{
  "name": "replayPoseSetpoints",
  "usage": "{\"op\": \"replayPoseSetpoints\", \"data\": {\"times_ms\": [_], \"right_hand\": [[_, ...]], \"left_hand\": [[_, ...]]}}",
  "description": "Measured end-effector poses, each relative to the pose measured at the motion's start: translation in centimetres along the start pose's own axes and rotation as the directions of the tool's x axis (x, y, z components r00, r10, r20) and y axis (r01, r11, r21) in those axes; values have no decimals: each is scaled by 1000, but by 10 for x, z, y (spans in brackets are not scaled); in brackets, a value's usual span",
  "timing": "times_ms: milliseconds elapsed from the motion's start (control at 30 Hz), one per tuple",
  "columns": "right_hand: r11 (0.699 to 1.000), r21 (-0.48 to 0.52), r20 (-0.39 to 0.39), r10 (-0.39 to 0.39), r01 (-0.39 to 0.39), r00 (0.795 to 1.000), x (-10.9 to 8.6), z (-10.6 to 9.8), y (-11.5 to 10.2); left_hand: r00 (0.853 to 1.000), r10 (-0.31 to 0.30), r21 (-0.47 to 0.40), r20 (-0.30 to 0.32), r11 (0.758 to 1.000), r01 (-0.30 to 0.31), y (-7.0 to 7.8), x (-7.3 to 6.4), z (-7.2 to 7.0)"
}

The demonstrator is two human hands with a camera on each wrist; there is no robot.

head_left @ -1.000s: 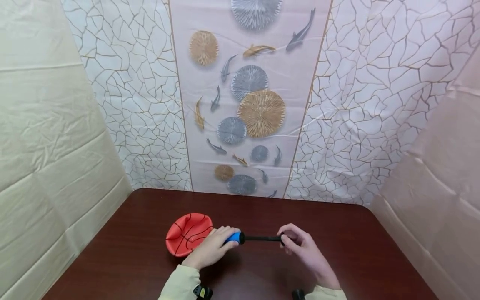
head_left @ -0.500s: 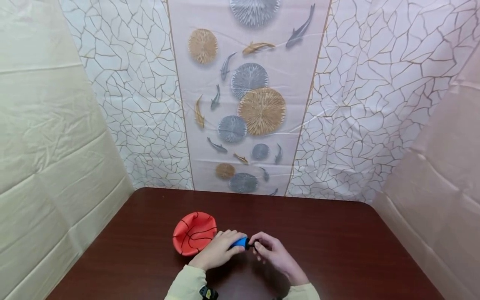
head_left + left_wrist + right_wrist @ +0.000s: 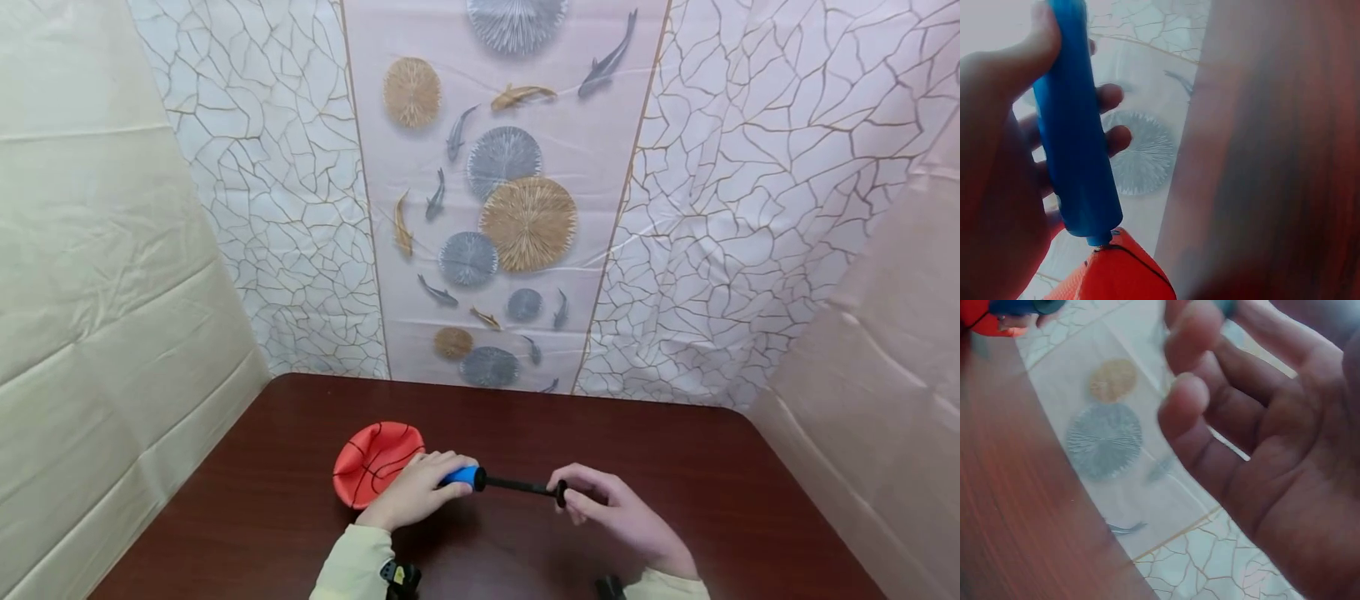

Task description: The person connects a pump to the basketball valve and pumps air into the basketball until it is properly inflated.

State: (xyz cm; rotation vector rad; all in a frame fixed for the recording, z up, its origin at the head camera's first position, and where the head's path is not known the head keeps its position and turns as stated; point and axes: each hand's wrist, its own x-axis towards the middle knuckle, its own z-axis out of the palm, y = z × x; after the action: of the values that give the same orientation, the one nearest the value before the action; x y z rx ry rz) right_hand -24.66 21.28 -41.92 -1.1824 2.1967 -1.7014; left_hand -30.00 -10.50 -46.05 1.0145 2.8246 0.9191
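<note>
My left hand (image 3: 420, 493) grips the blue barrel of a hand pump (image 3: 1079, 137), fingers wrapped round it. In the left wrist view the pump's tip meets a red, dented ball (image 3: 1119, 272) with black lines, joined by a thin needle. Seen from the head, that ball (image 3: 367, 475) lies left of the left hand, partly sunken in. A black pump rod (image 3: 517, 485) stretches out of the barrel to the right. At its end my right hand (image 3: 615, 512) pinches the black handle (image 3: 561, 493) between thumb and fingers.
A dark brown table (image 3: 600, 442) lies beneath both hands. Behind it hangs a patterned cloth (image 3: 487, 250), with pale cloth walls (image 3: 112, 292) on either side. A dark wrist device (image 3: 401, 577) sits at the left sleeve.
The right hand moved left, pushing the rod nearly fully into the barrel, then drew back right so the rod is long again. The left hand and ball shifted slightly right, then back left.
</note>
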Motion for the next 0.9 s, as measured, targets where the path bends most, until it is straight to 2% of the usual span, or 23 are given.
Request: {"op": "replayPoseSetpoints", "data": {"times_ms": [167,300,500,567,667,767,833,900], "right_hand": [[994,108,-21,11,-9,1000,13,11,4],[990,139,-38,-6,11,999,28,27,13],[982,166,-50,98,-88,994,51,59,32],[985,145,-47,104,-97,993,54,63,35],[993,71,4,98,-98,995,51,59,34],[997,13,118,79,-81,990,39,45,28],[997,17,191,76,-81,979,31,35,24],[997,53,236,42,-56,971,23,27,20]], "left_hand": [[999,-41,6,17,999,41,1,-2,-2],[999,-40,8,27,999,40,5,-4,-2],[999,-9,37,46,999,8,10,-3,0],[999,-4,41,40,999,2,10,-2,2],[998,30,21,47,999,-31,11,0,4],[993,99,-9,71,995,-98,11,1,4],[988,126,-31,88,992,-124,12,1,3],[986,135,-37,94,991,-132,12,-1,2]]}}
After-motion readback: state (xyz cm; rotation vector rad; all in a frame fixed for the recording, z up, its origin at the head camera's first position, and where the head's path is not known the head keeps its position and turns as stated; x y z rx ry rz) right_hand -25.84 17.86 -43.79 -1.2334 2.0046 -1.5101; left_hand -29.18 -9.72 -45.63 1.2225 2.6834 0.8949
